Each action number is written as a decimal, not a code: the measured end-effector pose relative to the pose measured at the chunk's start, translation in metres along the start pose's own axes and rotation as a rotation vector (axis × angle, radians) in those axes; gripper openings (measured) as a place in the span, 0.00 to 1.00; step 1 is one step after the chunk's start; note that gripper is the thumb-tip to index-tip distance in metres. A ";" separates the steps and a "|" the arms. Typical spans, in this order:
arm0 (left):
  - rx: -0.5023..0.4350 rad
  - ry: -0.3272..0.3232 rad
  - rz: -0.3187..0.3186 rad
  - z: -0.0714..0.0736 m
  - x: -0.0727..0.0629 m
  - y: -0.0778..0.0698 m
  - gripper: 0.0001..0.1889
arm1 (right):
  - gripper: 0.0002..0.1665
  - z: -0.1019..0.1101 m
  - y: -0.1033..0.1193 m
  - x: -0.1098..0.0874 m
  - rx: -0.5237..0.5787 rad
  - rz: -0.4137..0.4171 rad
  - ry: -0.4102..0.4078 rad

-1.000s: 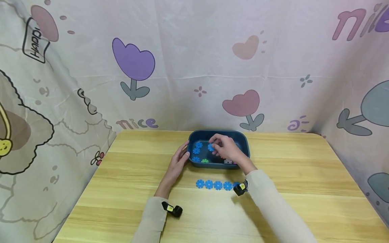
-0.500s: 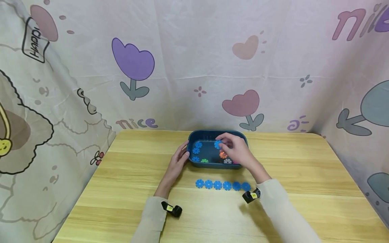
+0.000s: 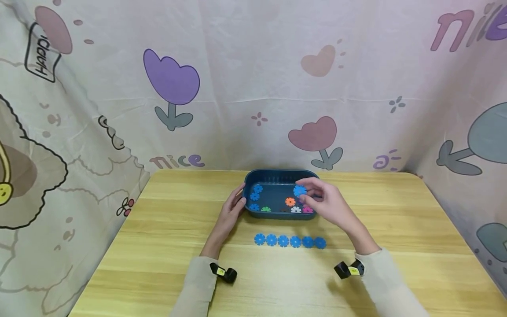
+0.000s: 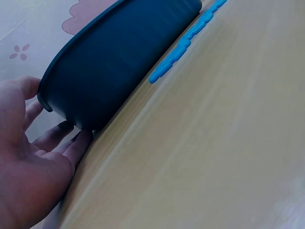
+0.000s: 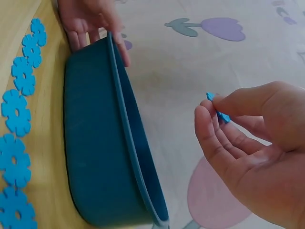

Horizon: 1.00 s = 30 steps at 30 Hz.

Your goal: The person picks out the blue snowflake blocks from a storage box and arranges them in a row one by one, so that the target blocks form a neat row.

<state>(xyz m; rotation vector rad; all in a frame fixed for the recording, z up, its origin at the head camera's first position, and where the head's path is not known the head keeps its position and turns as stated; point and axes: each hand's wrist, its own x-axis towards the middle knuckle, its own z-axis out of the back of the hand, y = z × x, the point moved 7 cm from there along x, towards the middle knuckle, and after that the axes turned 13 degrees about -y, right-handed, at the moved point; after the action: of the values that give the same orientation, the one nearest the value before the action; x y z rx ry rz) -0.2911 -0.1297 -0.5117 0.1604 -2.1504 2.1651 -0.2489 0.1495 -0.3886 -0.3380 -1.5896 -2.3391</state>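
Between thumb and fingertips, my right hand (image 3: 330, 200) pinches a blue snowflake building disc (image 3: 299, 190), held up over the right end of a dark blue plastic bin (image 3: 277, 215). The right wrist view shows that disc (image 5: 218, 109) edge-on, partly hidden by the thumb. My left hand (image 3: 231, 211) rests on the bin's left end, its fingers spread against the outer wall and up to the rim, as the left wrist view also shows. Inside the bin lie several more discs: blue (image 3: 255, 196), orange (image 3: 290, 201), green (image 3: 266, 209), white (image 3: 295, 210) and pink (image 3: 307, 210).
In front of the bin, several blue discs (image 3: 283, 241) lie flat in a straight row on the wooden table (image 3: 190, 198). A printed cloth backdrop (image 3: 237, 66) hangs just behind the table's far edge. Each wrist carries a small black camera (image 3: 348, 269).
My right hand has moved right, from over the middle of the bin to its right end, with the blue snowflake building disc still pinched. The left hand has stayed at the bin's left end.
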 end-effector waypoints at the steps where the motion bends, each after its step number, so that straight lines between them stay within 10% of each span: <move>1: 0.000 -0.001 -0.001 0.000 0.000 0.000 0.26 | 0.22 0.004 -0.001 -0.002 0.000 -0.002 -0.006; 30: -0.004 -0.010 0.020 0.000 -0.002 -0.004 0.25 | 0.23 0.035 -0.043 -0.082 -0.010 -0.061 -0.035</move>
<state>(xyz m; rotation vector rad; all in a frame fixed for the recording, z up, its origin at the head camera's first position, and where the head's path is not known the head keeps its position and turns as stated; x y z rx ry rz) -0.2889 -0.1296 -0.5077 0.1509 -2.1706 2.1752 -0.1876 0.2063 -0.4416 -0.3391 -1.6268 -2.4000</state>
